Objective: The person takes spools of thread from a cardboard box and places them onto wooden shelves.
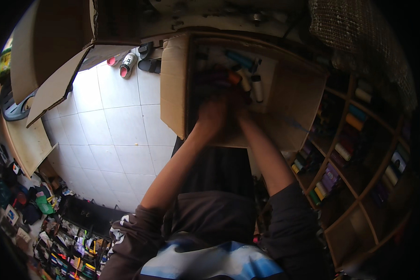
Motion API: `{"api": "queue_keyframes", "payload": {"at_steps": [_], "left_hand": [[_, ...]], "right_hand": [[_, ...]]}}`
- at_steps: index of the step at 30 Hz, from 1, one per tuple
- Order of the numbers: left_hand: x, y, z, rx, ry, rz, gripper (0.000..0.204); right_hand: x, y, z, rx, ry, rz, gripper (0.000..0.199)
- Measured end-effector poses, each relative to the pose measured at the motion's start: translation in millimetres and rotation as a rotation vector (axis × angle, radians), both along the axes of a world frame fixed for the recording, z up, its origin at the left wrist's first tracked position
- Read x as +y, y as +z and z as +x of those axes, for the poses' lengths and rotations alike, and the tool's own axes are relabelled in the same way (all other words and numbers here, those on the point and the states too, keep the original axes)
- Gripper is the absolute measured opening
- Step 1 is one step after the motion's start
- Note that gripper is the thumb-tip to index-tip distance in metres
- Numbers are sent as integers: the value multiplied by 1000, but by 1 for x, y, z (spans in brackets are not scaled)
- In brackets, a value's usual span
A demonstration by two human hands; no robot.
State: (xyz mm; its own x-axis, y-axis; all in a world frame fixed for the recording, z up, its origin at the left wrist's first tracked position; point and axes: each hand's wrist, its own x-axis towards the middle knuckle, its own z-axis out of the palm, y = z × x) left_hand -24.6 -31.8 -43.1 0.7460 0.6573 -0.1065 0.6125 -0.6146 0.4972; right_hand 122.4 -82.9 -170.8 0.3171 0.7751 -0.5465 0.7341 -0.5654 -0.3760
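Both of my hands reach down into an open cardboard box (291, 88) in front of me. My left hand (212, 113) is low in the box, near its left wall, and my right hand (238, 103) is close beside it. Dark shadow hides the fingers of both, so what they touch or hold cannot be made out. Just beyond them lie loose spool-like rolls: a white one with dark ends (257, 88), an orange-ended one (234, 77) and a teal one (239, 59). Dark reddish and purple shapes fill the shaded left part of the box.
To the right, a wooden shelf with square compartments (345, 175) holds many coloured rolls. Another open carton (56, 81) juts in at upper left. Shoes (127, 65) rest on the white tiled floor (116, 126). Assorted small goods (70, 247) crowd the lower left.
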Motion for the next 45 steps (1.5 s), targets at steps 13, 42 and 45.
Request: {"api": "queue_keyframes", "payload": {"at_steps": [13,42,45], "left_hand": [[24,-150,57,358,20,-231,33],[64,202,98,-382,94,-907,46],[43,189,110,-463,214,-1115,51]], "right_hand": [[8,20,-28,487,-404,278,52],[-68,307,71,981,-1171,948,54],[-89,306,74,819,-1354,1160,47]]}}
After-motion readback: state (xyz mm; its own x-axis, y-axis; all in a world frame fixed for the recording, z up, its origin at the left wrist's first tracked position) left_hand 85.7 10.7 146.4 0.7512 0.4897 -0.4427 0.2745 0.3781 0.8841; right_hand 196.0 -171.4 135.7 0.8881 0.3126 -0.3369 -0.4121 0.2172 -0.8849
